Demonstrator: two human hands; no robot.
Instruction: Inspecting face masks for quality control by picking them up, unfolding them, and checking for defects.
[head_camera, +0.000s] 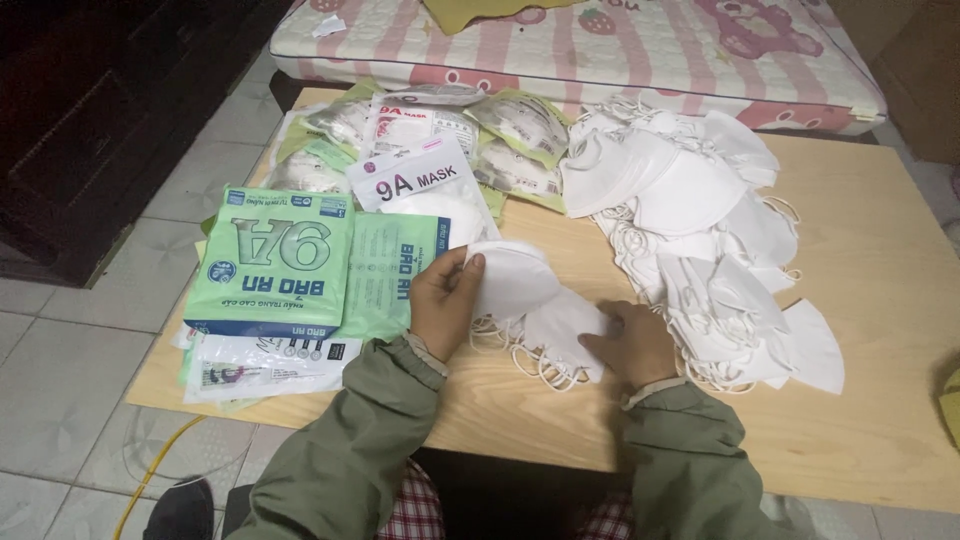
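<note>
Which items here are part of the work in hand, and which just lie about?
In hand: left hand, right hand, white masks, loose mask pile, green packets.
Lying about: mattress, yellow cable, wooden table.

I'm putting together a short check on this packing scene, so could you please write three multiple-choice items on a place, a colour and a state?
1. Where is the loose heap of white masks?
A. on the person's right of the wooden table
B. on the floor
C. on the mattress

2. What colour is the flat box beside the left hand?
A. red
B. green
C. black

3. What is the left hand doing?
A. resting flat, empty
B. holding a white mask in its fingers
C. gripping scissors

Answers: 1 A, the heap lies right of both hands. 2 B, its top is light green. 3 B, the fingers grip the mask's edge, while the right hand presses on other masks.
</note>
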